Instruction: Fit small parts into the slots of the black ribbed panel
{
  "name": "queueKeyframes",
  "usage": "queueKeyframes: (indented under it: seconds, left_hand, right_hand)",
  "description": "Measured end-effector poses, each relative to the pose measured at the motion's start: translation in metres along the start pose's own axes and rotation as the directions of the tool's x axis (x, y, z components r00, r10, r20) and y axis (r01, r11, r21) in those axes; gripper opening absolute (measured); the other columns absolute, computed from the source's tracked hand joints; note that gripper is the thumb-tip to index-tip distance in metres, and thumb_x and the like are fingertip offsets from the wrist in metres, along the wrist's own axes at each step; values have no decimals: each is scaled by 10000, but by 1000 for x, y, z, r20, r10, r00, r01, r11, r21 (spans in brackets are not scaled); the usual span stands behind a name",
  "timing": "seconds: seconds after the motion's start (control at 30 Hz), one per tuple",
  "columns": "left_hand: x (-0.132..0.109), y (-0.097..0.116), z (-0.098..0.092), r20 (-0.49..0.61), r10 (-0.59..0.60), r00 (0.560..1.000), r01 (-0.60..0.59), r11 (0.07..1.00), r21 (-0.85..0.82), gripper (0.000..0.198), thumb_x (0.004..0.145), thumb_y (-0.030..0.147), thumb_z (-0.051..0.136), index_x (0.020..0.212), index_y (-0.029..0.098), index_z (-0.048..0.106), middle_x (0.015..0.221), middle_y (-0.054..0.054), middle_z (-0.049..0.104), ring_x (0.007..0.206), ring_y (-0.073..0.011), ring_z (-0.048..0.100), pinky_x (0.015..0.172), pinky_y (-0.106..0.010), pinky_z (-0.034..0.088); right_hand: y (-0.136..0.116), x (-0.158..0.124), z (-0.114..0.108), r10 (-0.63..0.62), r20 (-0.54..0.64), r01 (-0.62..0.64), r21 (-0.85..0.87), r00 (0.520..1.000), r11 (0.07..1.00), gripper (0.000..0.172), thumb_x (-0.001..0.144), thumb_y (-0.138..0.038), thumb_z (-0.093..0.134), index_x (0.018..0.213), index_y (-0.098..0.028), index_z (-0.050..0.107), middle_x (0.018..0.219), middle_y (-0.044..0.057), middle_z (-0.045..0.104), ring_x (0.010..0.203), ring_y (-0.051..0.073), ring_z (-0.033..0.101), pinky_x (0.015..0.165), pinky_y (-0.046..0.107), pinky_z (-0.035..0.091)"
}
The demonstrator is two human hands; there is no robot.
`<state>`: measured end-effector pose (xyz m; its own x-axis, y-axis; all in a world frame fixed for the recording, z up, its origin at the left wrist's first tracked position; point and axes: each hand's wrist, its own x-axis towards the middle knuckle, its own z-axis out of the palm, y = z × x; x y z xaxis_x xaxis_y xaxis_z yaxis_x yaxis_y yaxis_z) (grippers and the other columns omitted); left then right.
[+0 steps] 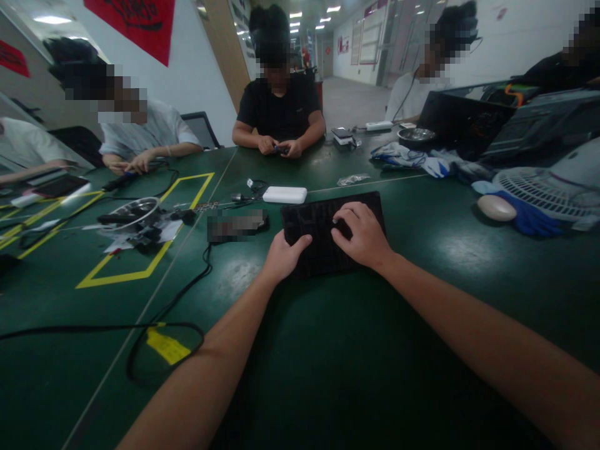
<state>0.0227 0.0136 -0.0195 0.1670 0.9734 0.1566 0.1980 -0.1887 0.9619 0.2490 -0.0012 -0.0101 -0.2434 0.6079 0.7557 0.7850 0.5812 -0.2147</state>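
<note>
A flat black rectangular panel [319, 256] with faint raised lines on its face lies in front of me on the dark green table. My left hand [284, 255] grips its left edge, thumb on top and the other fingers hidden behind or beneath it. Over the panel's right half rests my right hand [359, 234], with fingers curled and thumb bent towards the index finger. Something small and dark may be between those fingertips, but I cannot make it out.
A white power bank [285, 195] and a blurred phone-like device [237, 226] lie beyond and to the left. Cables, a metal bowl [129, 215] and yellow tape are farther left. Gloves [407, 158], a pale mouse [497, 208] and a fan [553, 181] stand right. Several people sit around.
</note>
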Motion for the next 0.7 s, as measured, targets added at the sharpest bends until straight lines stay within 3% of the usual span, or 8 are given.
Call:
queueKeyframes:
  seconds: [0.7]
  left_hand:
    - [1,-1,0,7,-12,1000,13,1000,-19,476,786,441,773,1143,136,700,1180,-141,765,1131,-347,706,1030,-512,527]
  right_hand:
    - [0,0,-1,-1,2,1,9,1000,1000,192,900,-236,600,1090,-238,629,1095,89,612,1038,263,591,913,440,494]
